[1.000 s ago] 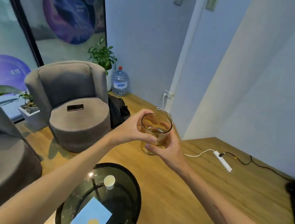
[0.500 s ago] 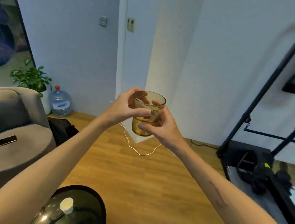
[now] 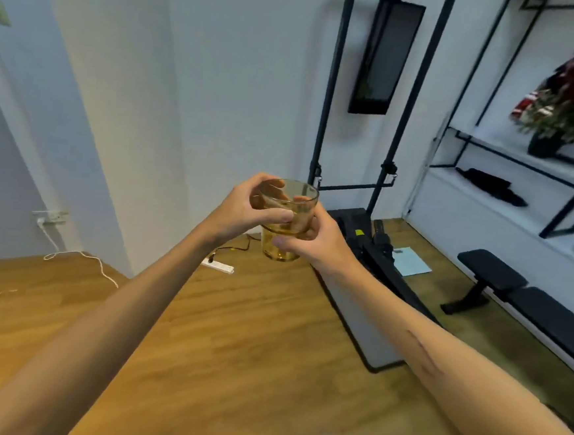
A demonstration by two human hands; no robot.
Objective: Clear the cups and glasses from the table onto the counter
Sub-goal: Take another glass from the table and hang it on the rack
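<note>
Amber-tinted clear glass tumbler (image 3: 287, 222), upright, thick-based, held in mid-air above the wooden floor (image 3: 235, 333), my left hand (image 3: 245, 210) and right hand (image 3: 314, 243) both grasping its sides

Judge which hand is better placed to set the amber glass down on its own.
Right, tentatively. The right hand wraps the amber glass around its side, low on the body, supporting it. The left hand only pinches near the rim, with fingers inside the mouth. No counter is in view, so approach side is unknown.
</note>
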